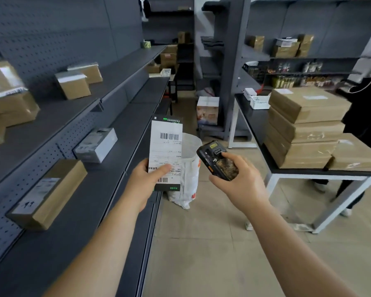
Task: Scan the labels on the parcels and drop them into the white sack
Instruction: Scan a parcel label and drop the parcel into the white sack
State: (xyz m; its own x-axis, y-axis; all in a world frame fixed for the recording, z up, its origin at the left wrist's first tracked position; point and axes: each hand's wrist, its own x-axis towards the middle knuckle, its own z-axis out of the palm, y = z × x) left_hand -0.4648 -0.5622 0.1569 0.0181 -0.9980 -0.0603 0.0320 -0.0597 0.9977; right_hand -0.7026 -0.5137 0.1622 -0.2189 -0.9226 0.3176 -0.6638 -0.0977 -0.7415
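One dark parcel [166, 153] with a white label at frame centre, one handheld scanner [217, 160] right of it, one white sack [187, 168] behind them, two hands, four flat brown boxes [306, 127] stacked on the table [251, 116] at right, one white basket [259, 102] behind them

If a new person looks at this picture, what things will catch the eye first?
In the centre, the left hand holds up a dark flat parcel with a white barcode label, and the right hand grips a black handheld scanner beside it. Behind them, the white sack stands open on the floor. At right, brown cardboard boxes are stacked on a black-topped table.
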